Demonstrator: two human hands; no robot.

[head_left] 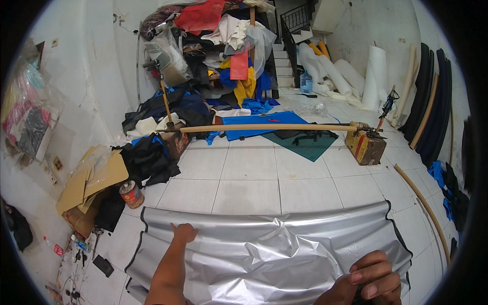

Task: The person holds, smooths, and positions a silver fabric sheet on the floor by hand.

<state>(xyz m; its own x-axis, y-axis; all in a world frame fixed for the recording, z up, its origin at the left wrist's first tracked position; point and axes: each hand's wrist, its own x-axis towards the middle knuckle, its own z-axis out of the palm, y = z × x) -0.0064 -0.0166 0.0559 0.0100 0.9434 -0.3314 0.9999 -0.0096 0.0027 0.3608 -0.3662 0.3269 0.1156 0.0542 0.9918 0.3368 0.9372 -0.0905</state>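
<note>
A silver sheet [264, 259] with dark-bound edges lies creased across the floor in front of me. My left hand [184, 232] rests on its left part, near the far edge, with the fingers apart. Over the sheet's right side, close to the camera, my right hand [370, 279] is raised with its fingers curled in. Whatever those fingers may hold is hidden. The sheet's near edge falls outside the picture.
Beyond the sheet, a long tan pole [269, 128] spans to a worn box [365, 145]. Blue cloth [264, 122] lies behind. A tin can [132, 194] and cardboard [96, 175] stand left; a curved tube [427, 206] lies right. Fabric [239, 66] is heaped at the back.
</note>
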